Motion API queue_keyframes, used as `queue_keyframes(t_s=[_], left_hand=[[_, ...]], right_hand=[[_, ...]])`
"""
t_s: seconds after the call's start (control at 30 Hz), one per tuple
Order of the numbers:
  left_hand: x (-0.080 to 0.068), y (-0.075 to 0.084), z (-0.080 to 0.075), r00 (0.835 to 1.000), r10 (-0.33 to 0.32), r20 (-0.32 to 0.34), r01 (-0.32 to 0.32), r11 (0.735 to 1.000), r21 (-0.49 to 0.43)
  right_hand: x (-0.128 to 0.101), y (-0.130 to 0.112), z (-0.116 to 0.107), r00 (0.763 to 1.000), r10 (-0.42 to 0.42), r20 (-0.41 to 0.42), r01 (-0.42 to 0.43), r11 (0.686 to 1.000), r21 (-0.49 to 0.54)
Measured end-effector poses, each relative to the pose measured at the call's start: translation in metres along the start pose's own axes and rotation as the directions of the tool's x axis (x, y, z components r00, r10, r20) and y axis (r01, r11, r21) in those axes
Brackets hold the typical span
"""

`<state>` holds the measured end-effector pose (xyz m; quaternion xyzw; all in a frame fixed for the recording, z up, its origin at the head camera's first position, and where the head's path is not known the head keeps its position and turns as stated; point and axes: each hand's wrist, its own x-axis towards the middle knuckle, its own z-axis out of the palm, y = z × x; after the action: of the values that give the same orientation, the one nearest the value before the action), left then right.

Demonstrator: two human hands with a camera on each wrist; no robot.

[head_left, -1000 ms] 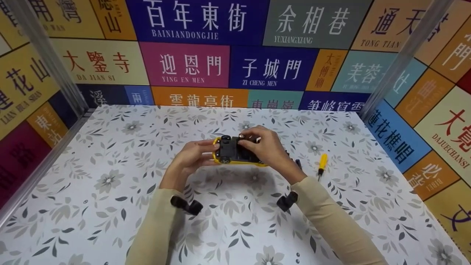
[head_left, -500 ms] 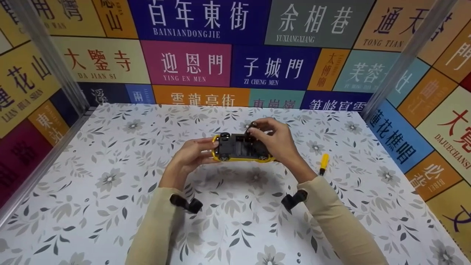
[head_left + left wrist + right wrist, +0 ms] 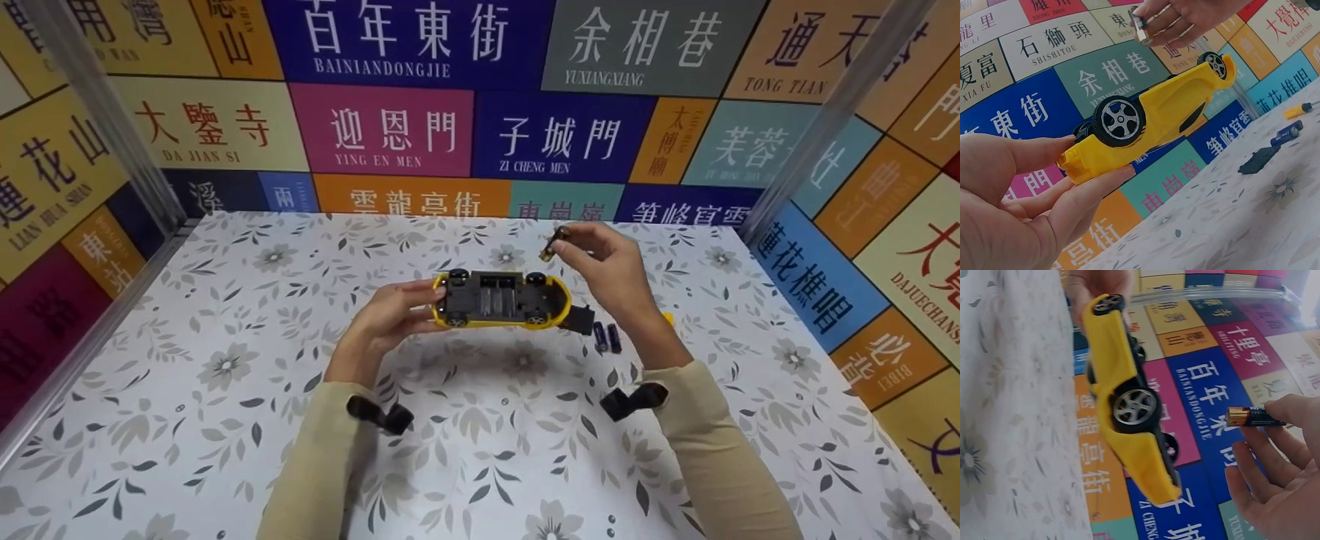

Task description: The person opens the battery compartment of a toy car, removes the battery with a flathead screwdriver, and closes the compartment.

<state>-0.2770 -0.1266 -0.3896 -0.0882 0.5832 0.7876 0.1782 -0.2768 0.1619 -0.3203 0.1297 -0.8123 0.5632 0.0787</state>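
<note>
- Left hand (image 3: 390, 319) grips one end of the yellow toy car (image 3: 501, 300), thumb and fingers curled round it; the car is held above the worktop (image 3: 225, 420), upside down, black underside facing up
- An open battery bay shows in the car's underside, between the two hands
- Right hand (image 3: 611, 274) is raised just above and beyond the car's free end, apart from it, pinching a battery (image 3: 554, 244) between thumb and fingertips
- Two blue batteries (image 3: 607, 337) lie on the worktop beneath the right hand's wrist, side by side
- A small black cover piece (image 3: 577, 320) lies just beside them, nearer the car
- A yellow-handled screwdriver (image 3: 1296, 109) lies beyond the batteries, mostly hidden behind the right hand in the head view
</note>
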Motion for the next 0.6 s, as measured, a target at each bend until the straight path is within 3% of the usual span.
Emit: queue_keyframes(t_s=[0.2,0.4,0.6], left_hand=[[0.001,-0.001,0.001,1.0,0.008,-0.01,-0.008,1.0,-0.001],[0.003,-0.002,0.001,1.0,-0.006,-0.018,0.006,1.0,0.007],[0.003,-0.002,0.001,0.999,-0.022,-0.028,0.022,1.0,0.002]], right_hand=[[-0.006,-0.003,-0.019,0.999,-0.002,-0.034,0.002,1.0,0.011],[-0.014,0.009,-0.038,0.998,-0.015,-0.06,0.019,0.998,0.061],[-0.015,0.032,-0.05,0.996,0.076,-0.047,-0.071,0.994,0.088]])
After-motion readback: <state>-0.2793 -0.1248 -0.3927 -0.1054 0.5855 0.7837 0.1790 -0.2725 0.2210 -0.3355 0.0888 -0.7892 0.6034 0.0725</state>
